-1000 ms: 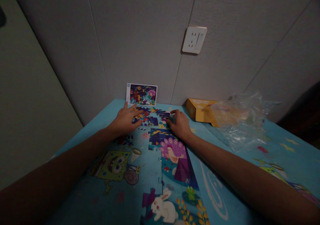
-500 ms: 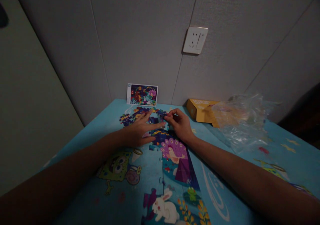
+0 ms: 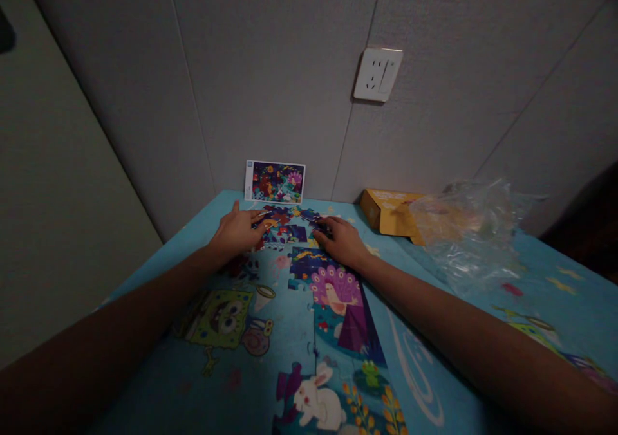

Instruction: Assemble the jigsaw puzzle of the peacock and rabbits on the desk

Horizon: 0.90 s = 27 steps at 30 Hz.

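A partly joined jigsaw puzzle (image 3: 338, 319) with a pink peacock, a white rabbit and a frog lies on the blue cartoon-printed cloth. Beyond it is a cluster of dark, colourful puzzle pieces (image 3: 294, 233). At the cluster's left side, my left hand (image 3: 236, 232) rests with its fingers extended over some pieces and its thumb raised apart. On the right, my right hand (image 3: 344, 242) curls its thumb and fingers around a dark puzzle piece (image 3: 311, 216) at the cluster's edge; much of the grip is hidden. The picture card (image 3: 275, 183) leans on the wall behind.
To the right lie an opened yellow box (image 3: 389, 213) and a crumpled clear plastic bag (image 3: 473, 242). The grey wall (image 3: 290, 68) with a white socket (image 3: 378, 74) rises behind the blue cloth (image 3: 236, 377).
My left hand has moved left, off the middle of the pieces, uncovering more of them. My right hand has lowered slightly, its raised pinch now a lower, looser curl.
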Each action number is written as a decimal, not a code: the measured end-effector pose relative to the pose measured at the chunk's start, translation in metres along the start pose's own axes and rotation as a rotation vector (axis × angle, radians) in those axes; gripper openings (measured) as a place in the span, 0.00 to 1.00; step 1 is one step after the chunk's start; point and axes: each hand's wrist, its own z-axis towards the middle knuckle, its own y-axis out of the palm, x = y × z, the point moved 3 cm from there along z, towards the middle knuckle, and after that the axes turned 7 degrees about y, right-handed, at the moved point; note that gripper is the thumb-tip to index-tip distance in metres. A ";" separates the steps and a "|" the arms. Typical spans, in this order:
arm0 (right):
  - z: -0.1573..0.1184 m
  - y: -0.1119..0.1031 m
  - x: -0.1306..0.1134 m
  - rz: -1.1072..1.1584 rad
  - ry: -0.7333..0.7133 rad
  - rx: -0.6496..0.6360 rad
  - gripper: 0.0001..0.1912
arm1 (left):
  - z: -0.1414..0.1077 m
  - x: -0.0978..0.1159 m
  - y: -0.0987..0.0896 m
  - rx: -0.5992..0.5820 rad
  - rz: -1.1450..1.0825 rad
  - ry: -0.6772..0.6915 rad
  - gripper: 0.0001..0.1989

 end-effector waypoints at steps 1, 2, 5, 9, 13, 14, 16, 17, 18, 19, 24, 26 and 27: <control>0.000 -0.001 0.000 -0.002 0.023 0.011 0.21 | 0.001 -0.002 0.002 -0.022 0.014 -0.009 0.24; 0.000 -0.003 0.001 -0.010 0.047 0.020 0.19 | 0.001 -0.003 0.003 -0.038 0.027 -0.021 0.25; 0.000 -0.007 0.002 -0.038 0.089 0.047 0.14 | 0.000 -0.004 0.007 -0.055 0.077 -0.039 0.26; 0.001 -0.007 0.003 -0.035 0.101 0.072 0.11 | 0.000 -0.005 0.009 -0.085 0.111 -0.032 0.28; 0.002 -0.005 0.006 0.001 0.144 0.117 0.15 | 0.000 -0.008 0.012 -0.103 0.106 -0.029 0.29; 0.002 -0.005 0.008 0.027 0.162 0.132 0.15 | 0.000 -0.008 0.012 -0.101 0.113 -0.011 0.28; 0.003 -0.006 0.011 0.110 0.210 0.158 0.16 | 0.002 -0.008 0.013 -0.084 0.140 0.055 0.27; 0.003 -0.006 0.014 0.162 0.241 0.170 0.15 | 0.003 -0.007 0.013 -0.068 0.150 0.093 0.26; 0.004 -0.007 0.016 0.218 0.274 0.186 0.15 | 0.003 -0.006 0.012 -0.044 0.151 0.123 0.26; 0.004 -0.008 0.018 0.276 0.304 0.205 0.15 | 0.003 -0.005 0.010 -0.014 0.136 0.138 0.26; 0.000 -0.016 0.016 0.501 0.211 0.349 0.15 | -0.007 0.007 0.000 0.069 -0.067 0.226 0.34; -0.005 -0.019 0.006 0.497 0.008 0.371 0.14 | -0.013 0.018 0.001 0.031 -0.105 0.401 0.36; -0.007 -0.019 0.000 0.472 -0.117 0.356 0.14 | -0.016 0.023 0.002 0.018 -0.107 0.486 0.36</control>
